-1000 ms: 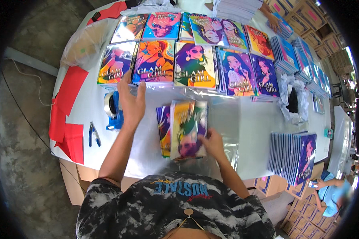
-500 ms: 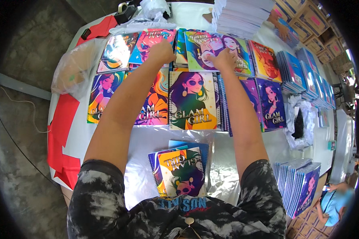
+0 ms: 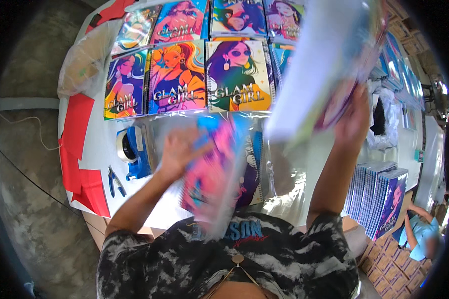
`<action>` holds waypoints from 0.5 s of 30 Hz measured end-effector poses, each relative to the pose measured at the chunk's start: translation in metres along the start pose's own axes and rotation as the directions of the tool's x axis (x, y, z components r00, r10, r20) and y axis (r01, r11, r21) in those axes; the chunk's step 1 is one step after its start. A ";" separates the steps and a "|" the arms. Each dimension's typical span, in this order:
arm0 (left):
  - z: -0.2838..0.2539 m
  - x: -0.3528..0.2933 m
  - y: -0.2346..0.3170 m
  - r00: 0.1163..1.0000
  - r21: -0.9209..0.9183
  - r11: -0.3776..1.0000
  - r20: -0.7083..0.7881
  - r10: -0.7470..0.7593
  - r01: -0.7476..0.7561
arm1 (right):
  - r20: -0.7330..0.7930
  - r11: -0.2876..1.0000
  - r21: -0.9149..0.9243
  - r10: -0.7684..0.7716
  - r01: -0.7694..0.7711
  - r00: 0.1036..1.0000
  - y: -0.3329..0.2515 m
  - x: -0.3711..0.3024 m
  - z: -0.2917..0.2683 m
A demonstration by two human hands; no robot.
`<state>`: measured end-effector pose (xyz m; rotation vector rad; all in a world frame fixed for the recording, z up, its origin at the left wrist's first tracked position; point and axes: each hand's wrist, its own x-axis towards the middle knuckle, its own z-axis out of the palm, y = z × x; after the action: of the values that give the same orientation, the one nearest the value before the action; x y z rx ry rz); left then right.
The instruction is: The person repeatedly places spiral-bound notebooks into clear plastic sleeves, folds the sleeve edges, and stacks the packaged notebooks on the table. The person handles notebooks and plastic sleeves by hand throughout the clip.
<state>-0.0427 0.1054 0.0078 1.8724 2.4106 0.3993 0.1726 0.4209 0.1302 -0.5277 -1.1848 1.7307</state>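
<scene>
My left hand [image 3: 181,151] grips the left side of a pink spiral notebook [image 3: 210,169], which is tilted and smeared by motion. Under it, a small pile of notebooks [image 3: 253,187] lies close to my body, mostly hidden. My right hand [image 3: 354,118] is closed on the lower edge of another notebook [image 3: 312,70], raised at the right and strongly blurred, its pale side toward the middle. Beyond both hands are two rows of notebooks with illustrated covers, among them an orange-haired one [image 3: 177,79] and one with sunglasses [image 3: 238,74].
A tape dispenser [image 3: 137,154] and blue-handled cutters [image 3: 115,182] lie at the left, by red sheets [image 3: 91,192]. Standing notebooks [image 3: 376,197] are packed at the right. Crumpled plastic [image 3: 391,117] sits behind them. A person in blue [image 3: 418,231] is at far right.
Both hands have come back from the far row, each bringing a notebook. The left one is now over the near pile; the right one has swung out to the right. The view has shifted.
</scene>
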 end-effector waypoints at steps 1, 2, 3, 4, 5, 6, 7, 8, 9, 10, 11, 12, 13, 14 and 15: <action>0.015 -0.030 0.010 0.993 -0.043 0.993 0.027 0.115 -0.114 | -0.004 0.996 0.072 0.049 -0.048 0.999 0.018 -0.024 -0.019; 0.022 -0.041 0.013 0.969 -0.085 0.968 0.053 0.240 -0.235 | 0.025 0.989 0.001 0.150 -0.150 0.988 0.021 -0.054 -0.001; 0.016 -0.035 0.010 0.976 -0.063 0.976 0.046 0.212 -0.209 | 0.170 0.965 -0.021 0.261 -0.262 0.950 0.033 -0.079 0.003; 0.001 -0.024 0.007 0.981 -0.039 0.981 0.044 0.189 -0.188 | 0.304 0.931 -0.071 0.362 -0.358 0.881 0.046 -0.105 0.004; -0.018 -0.010 0.005 0.985 -0.025 0.986 0.046 0.167 -0.166 | 0.146 0.853 -0.077 0.522 -0.517 0.840 0.050 -0.126 0.028; -0.040 0.004 0.004 0.989 -0.016 0.990 0.050 0.140 -0.140 | 0.105 0.684 -0.474 0.669 -0.554 0.735 0.066 -0.146 0.012; -0.056 0.020 0.001 0.991 0.002 0.992 0.053 0.122 -0.122 | -0.005 0.399 -0.779 0.767 -0.484 0.641 0.088 -0.159 -0.007; -0.068 0.041 -0.013 0.995 -0.028 1.000 -0.101 0.003 -0.005 | -0.008 0.315 -0.874 0.754 -0.372 0.657 0.085 -0.159 -0.004; -0.079 0.070 -0.029 0.962 -0.076 0.993 -0.249 -0.111 0.095 | -0.013 0.219 -0.942 0.735 -0.255 0.678 0.078 -0.157 0.001; -0.095 0.105 -0.042 0.937 -0.183 0.968 -0.271 -0.219 0.173 | -0.021 0.107 -0.984 0.714 -0.140 0.699 0.071 -0.150 0.006; -0.101 0.139 -0.058 0.890 -0.089 0.974 -0.396 -0.225 0.206 | 0.005 0.161 -0.977 0.668 -0.138 0.744 0.065 -0.132 0.009; -0.111 0.170 -0.077 0.898 -0.054 0.965 -0.355 -0.260 0.258 | 0.030 0.214 -0.968 0.621 -0.133 0.783 0.060 -0.104 0.013; -0.103 0.195 -0.120 0.872 0.008 0.975 -0.449 -0.194 0.221 | 0.019 0.194 -0.974 0.580 -0.116 0.814 0.055 -0.066 0.021; -0.095 0.221 -0.157 0.853 0.082 0.958 -0.480 -0.205 0.276 | 0.021 0.196 -0.978 0.444 -0.074 0.896 0.049 -0.028 0.031; -0.086 0.249 -0.183 0.840 0.152 0.939 -0.508 -0.193 0.308 | 0.130 0.313 -0.946 0.136 0.081 0.982 0.056 0.013 0.025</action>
<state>-0.2982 0.2888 0.0736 1.6410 3.1136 0.6684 0.1219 0.4154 0.0936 -1.0969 -2.3625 0.8778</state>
